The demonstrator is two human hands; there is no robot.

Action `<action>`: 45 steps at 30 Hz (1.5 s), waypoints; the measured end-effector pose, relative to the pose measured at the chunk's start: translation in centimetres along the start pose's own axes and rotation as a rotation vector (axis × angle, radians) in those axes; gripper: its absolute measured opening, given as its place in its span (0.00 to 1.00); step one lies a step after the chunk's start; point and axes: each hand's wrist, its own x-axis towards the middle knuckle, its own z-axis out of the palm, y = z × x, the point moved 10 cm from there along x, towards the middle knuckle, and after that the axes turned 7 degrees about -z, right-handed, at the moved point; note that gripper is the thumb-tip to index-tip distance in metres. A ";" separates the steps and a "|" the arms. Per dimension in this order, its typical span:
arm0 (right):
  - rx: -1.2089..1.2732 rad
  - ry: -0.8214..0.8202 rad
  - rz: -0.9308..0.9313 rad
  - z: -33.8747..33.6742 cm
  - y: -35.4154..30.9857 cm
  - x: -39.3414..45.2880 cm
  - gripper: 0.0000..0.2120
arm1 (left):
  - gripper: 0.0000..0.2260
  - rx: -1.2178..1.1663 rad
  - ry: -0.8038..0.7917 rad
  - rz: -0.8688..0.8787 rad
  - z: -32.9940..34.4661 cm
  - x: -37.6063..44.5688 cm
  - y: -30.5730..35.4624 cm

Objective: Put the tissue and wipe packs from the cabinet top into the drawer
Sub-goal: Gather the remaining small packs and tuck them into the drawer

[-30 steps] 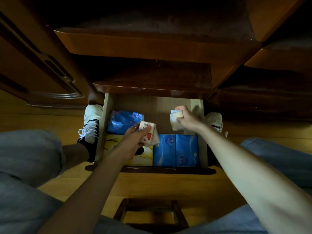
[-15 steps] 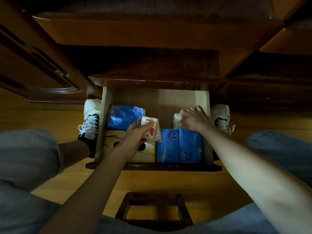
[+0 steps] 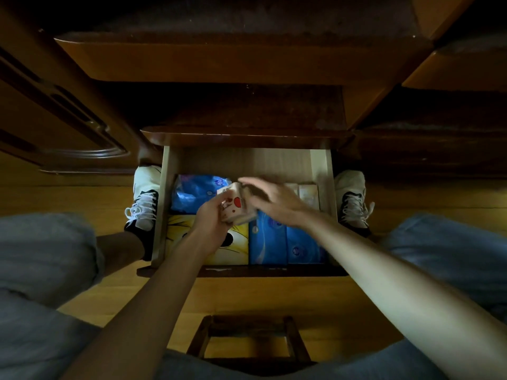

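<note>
The wooden drawer stands pulled out below me. Inside lie a blue wipe pack at the back left, a yellow tissue pack at the front left, blue tissue packs at the front right and small pale tissue packs at the back right. My left hand grips a small white tissue pack with red hearts above the drawer's middle. My right hand, blurred and with fingers spread, is beside that pack and reaches its right side; contact is unclear.
The dark cabinet top overhangs the drawer's back. My shoes flank the drawer on the wooden floor. A small wooden stool frame sits between my knees. A cabinet door is at the left.
My right hand let go of the pale pack at the drawer's back right and swung left to the heart-print pack. My left hand stayed over the drawer holding that pack.
</note>
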 end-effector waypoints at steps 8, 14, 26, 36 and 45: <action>0.275 0.239 0.053 -1.6 -1.1 -1.6 0.26 | 0.17 0.003 -0.224 -0.137 2.2 -1.2 -0.6; 0.349 0.099 0.124 -2.1 -1.2 -1.6 0.24 | 0.19 0.234 -0.194 -0.065 2.6 -1.3 -0.1; 0.263 -0.090 0.153 -5.1 0.6 -0.4 0.21 | 0.17 0.838 -0.074 0.166 6.0 0.4 6.3; -0.090 -0.092 0.303 -0.5 6.6 3.5 0.17 | 0.09 1.249 0.314 0.699 1.6 -0.1 10.5; -0.811 -0.315 0.129 1.0 7.5 4.2 0.22 | 0.09 1.589 0.281 0.940 4.7 -0.1 8.4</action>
